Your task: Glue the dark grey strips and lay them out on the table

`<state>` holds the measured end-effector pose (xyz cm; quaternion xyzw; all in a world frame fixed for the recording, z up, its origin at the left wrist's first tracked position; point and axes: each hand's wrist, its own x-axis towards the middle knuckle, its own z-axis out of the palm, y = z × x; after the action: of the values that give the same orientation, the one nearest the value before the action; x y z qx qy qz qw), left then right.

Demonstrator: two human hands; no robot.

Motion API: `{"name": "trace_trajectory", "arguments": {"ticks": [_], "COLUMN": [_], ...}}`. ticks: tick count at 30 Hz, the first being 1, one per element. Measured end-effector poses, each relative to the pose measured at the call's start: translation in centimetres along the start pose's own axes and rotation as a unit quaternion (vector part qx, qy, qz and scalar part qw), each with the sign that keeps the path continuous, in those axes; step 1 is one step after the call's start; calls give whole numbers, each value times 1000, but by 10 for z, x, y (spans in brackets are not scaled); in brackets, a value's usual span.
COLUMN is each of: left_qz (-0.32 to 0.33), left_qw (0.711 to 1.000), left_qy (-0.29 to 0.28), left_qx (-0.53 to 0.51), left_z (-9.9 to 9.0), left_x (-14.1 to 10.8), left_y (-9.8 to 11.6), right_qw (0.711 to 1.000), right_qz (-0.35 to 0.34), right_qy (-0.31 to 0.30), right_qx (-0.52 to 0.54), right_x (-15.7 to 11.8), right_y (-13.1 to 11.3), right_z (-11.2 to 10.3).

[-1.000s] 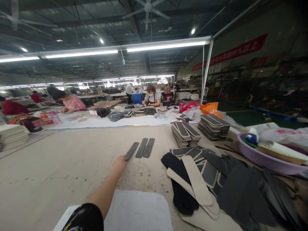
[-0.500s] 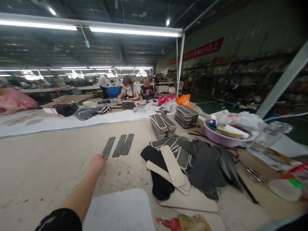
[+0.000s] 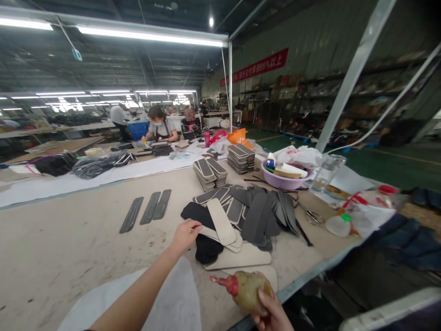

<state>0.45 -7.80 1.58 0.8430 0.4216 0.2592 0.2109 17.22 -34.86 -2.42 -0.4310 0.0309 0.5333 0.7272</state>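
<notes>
My left hand (image 3: 188, 235) is closed in a pinch at the left end of a beige strip (image 3: 208, 233), beside a black cloth piece (image 3: 211, 249). My right hand (image 3: 270, 310) grips a glue bottle (image 3: 251, 290) with a red nozzle that points left. Several dark strips (image 3: 131, 215) lie apart on the table (image 3: 86, 239) at the left. Another beige strip (image 3: 221, 221) rests on top of the pile of dark grey pieces (image 3: 260, 214).
Behind the pile stand stacks of bordered strips (image 3: 209, 174). A purple basin (image 3: 285, 182), scissors (image 3: 312, 216), a clear jug (image 3: 327, 172) and a green-capped bottle (image 3: 339, 225) are on the right. White sheet material (image 3: 138, 299) lies in front; a person (image 3: 160, 126) works across the table.
My left hand has left the dark strip at the left and moved right to the beige strips. My right hand has come into view holding the glue bottle. The view has turned right.
</notes>
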Motion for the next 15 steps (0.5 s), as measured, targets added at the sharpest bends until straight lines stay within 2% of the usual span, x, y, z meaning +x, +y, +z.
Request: {"name": "trace_trajectory", "arguments": {"ticks": [4, 9, 11, 15], "left_qz": [36, 76, 63, -3], "left_qw": [999, 995, 995, 993], "left_qy": [-22, -60, -81, -107], "left_qx": [-18, -23, -15, 38], "left_z": [30, 66, 83, 113], "left_x": [0, 2, 6, 19], "left_y": [52, 97, 112, 132], "right_qw": [1000, 999, 998, 995], "right_qz": [21, 29, 47, 70], "right_qy": [-11, -27, -36, -63], "right_qx": [1, 28, 24, 20], "right_x": [-1, -2, 0, 5], "right_y": [-16, -27, -28, -26], "right_z": [-4, -7, -10, -20]}}
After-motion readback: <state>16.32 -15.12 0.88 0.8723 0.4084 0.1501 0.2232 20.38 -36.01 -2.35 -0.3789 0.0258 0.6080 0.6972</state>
